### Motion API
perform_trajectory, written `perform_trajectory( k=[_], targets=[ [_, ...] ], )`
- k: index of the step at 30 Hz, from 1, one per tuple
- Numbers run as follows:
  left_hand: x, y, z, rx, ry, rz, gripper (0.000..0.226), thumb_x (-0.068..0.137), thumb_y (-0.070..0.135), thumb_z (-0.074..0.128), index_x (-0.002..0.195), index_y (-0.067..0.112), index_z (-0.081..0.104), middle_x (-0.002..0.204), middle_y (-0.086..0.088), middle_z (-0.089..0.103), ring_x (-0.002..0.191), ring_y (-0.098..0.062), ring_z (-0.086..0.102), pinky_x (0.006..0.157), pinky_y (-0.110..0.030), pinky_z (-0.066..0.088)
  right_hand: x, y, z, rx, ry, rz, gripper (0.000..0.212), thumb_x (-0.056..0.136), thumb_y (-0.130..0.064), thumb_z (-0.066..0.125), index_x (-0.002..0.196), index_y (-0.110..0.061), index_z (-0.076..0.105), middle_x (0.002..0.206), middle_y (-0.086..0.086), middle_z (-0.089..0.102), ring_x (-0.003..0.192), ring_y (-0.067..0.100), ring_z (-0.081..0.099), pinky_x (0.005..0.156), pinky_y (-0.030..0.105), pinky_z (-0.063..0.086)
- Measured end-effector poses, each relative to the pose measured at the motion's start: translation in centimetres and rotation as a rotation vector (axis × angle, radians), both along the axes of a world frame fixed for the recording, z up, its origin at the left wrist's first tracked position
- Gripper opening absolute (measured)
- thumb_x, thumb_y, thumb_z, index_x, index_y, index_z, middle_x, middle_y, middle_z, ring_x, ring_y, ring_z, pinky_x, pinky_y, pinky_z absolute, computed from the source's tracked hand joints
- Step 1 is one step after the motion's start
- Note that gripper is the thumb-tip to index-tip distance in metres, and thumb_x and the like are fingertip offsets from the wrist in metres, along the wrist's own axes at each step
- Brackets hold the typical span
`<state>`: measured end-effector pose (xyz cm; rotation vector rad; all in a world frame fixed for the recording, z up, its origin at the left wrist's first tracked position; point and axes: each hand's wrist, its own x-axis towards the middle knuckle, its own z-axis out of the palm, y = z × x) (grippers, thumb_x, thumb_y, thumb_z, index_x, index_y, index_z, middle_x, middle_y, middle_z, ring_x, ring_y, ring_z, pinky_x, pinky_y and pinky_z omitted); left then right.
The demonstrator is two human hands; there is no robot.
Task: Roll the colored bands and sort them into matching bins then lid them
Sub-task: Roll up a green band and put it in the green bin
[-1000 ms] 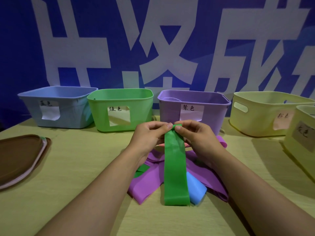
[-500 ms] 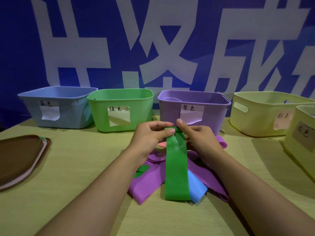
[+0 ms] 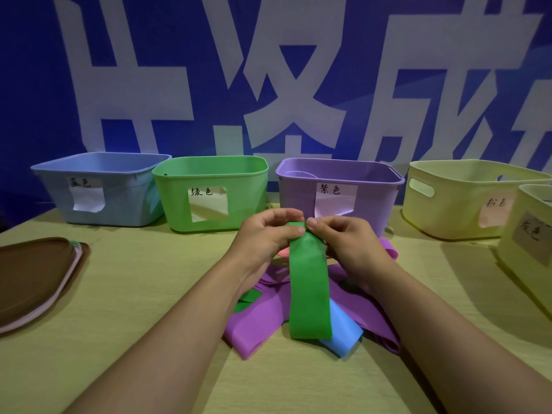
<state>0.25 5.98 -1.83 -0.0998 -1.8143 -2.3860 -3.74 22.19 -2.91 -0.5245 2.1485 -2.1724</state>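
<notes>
My left hand (image 3: 265, 234) and my right hand (image 3: 346, 243) pinch the far end of a green band (image 3: 309, 288), which is curled into a small roll between the thumbs. Its length runs toward me over a pile of bands: purple bands (image 3: 254, 327), a blue band (image 3: 342, 336), a bit of pink band (image 3: 283, 251) and another green band (image 3: 246, 298). Behind stand labelled open bins: the blue bin (image 3: 98, 189), the green bin (image 3: 209, 192), the purple bin (image 3: 337, 189) and a yellow bin (image 3: 466, 198).
A stack of brown lids (image 3: 33, 276) lies at the table's left edge. A second yellow bin (image 3: 531, 243) stands at the far right, nearer me. A blue wall with large white characters rises right behind the bins.
The roll at the green band's far end has grown a little, and the band's near end has drawn slightly away from me. Both hands stay in place.
</notes>
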Motion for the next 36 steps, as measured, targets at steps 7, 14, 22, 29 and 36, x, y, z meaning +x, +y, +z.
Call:
perform_trajectory(
  k=[7,14,22,29,36],
  targets=[
    [0.2,0.1,0.0,-0.061,-0.136,0.017,0.035,0.096,0.037,0.068,0.109,0.004,0.072,0.094,-0.013,0.079,0.086,-0.024,0.077,0.076,-0.030,0.061,-0.1,-0.1,-0.2,0.000,0.031,0.001,0.013,0.096,-0.013,0.069,0.104,-0.005,0.076,0.095,0.021,0.077,0.079,0.032,0.068,0.085,0.058,0.056],
    [-0.2,-0.3,-0.7,-0.127,-0.109,0.113,0.032,0.086,0.031,0.080,0.097,0.001,0.077,0.093,-0.020,0.078,0.089,-0.035,0.076,0.067,-0.030,0.060,0.3,-0.1,0.1,0.016,0.023,0.019,0.016,0.095,-0.011,0.070,0.110,-0.006,0.074,0.098,0.016,0.078,0.082,0.028,0.074,0.080,0.048,0.060],
    [-0.4,-0.1,-0.7,-0.088,-0.039,0.110,0.022,0.084,0.014,0.081,0.100,-0.001,0.078,0.098,-0.020,0.078,0.091,-0.031,0.076,0.084,-0.036,0.063,0.2,-0.2,0.1,0.017,-0.055,-0.014,0.046,0.094,-0.048,0.068,0.102,-0.003,0.074,0.078,0.011,0.072,0.071,0.023,0.067,0.076,0.042,0.057],
    [-0.2,0.0,-0.5,-0.066,0.018,0.066,0.014,0.082,0.000,0.079,0.095,0.006,0.078,0.092,-0.013,0.079,0.083,-0.021,0.076,0.072,-0.024,0.059,0.6,-0.1,0.5,0.081,-0.096,-0.072,0.067,0.089,-0.067,0.062,0.081,-0.002,0.074,0.067,0.011,0.069,0.062,0.023,0.064,0.065,0.037,0.054],
    [-0.2,-0.1,-0.5,-0.111,0.044,0.062,0.022,0.078,0.001,0.082,0.097,0.011,0.079,0.103,-0.021,0.077,0.094,-0.027,0.076,0.082,-0.029,0.060,0.4,-0.1,0.3,0.098,-0.022,-0.092,0.050,0.090,-0.055,0.069,0.085,-0.006,0.080,0.083,0.019,0.077,0.088,0.043,0.074,0.089,0.059,0.058]
  ],
)
